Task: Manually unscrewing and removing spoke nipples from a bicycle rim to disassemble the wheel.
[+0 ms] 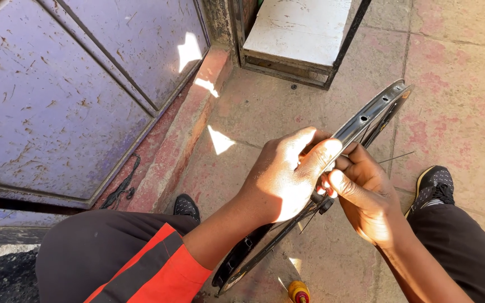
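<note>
Pinching something small and dark against the bicycle wheel rim (366,119), the right hand (366,196) keeps its grip narrow, thumb and forefinger nearly closed on what looks like a spoke nipple or valve part; it is too shadowed to tell which. The left hand (287,179) wraps over the rim just beside it, fingers curled tight around the metal. The rim runs edge-on from between the knees up and away from the person. A loose spoke (395,157) sticks out on the rim's right side. My guess is that the small part could slip from the pinch and roll off across the concrete floor (456,84), since only fingertips hold it. A yellow-handled tool (298,292) lies below the rim, by the near end.
</note>
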